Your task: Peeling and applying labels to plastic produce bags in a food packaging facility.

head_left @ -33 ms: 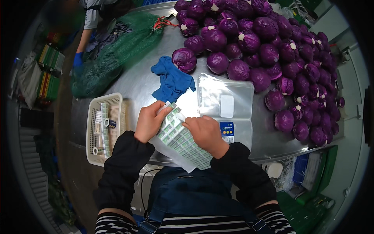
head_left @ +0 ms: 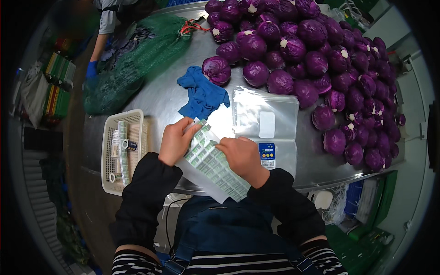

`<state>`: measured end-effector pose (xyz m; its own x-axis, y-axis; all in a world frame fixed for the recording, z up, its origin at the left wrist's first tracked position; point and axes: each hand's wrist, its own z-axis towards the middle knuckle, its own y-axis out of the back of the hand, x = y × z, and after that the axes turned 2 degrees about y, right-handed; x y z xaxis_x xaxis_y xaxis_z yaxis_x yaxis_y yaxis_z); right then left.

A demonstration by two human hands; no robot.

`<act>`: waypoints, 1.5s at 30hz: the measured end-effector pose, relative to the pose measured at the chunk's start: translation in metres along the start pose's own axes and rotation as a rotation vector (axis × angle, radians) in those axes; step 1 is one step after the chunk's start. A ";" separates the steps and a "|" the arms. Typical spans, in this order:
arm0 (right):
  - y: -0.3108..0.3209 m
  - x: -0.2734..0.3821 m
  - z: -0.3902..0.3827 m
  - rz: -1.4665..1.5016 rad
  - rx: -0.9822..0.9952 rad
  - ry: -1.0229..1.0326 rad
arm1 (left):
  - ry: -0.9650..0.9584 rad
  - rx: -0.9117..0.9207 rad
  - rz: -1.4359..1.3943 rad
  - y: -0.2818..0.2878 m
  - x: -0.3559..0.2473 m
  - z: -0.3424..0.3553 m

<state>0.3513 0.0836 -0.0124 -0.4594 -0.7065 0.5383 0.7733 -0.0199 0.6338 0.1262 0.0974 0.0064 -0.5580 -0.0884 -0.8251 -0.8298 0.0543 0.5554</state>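
Note:
A sheet of small green-and-white stickers (head_left: 211,166) slants in front of my body above the table's near edge. Pinched at its upper left is my left hand (head_left: 175,143), thumb on the printed side. My right hand (head_left: 246,157) has its fingers closed at the sheet's right edge; whether a single sticker is between them is hidden. Just right of that hand lies a stack of clear plastic bags (head_left: 283,106), bearing a white blank label (head_left: 267,124) and a blue printed label (head_left: 266,151). A crumpled blue cloth (head_left: 201,94) rests beyond the sheet.
Purple cabbages (head_left: 316,64) are heaped across the right and far side of the metal table (head_left: 172,98). At the left stands a white plastic basket (head_left: 106,158) holding rolls. A green mesh sack (head_left: 151,48) lies far left, near another person's blue-gloved hand (head_left: 91,69).
The sticker sheet has shifted slightly in my hands, and a white strip near my right fingers shows less. The things on the table have not moved.

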 end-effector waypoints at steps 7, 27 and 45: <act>0.032 -0.058 -0.073 0.650 -0.050 -0.856 | -0.134 0.068 0.434 0.014 0.099 0.032; 0.065 -0.097 -0.118 0.188 0.163 -1.094 | -0.492 0.585 0.008 -0.198 0.078 -0.019; 0.028 -0.126 -0.113 -0.319 0.263 -0.926 | -0.692 0.606 0.258 -0.184 0.064 -0.014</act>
<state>0.4797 0.0925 -0.1254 -0.8724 0.1326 0.4705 0.4856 0.1234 0.8655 0.2435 0.0678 -0.1469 -0.4419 0.5957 -0.6708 -0.4333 0.5130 0.7410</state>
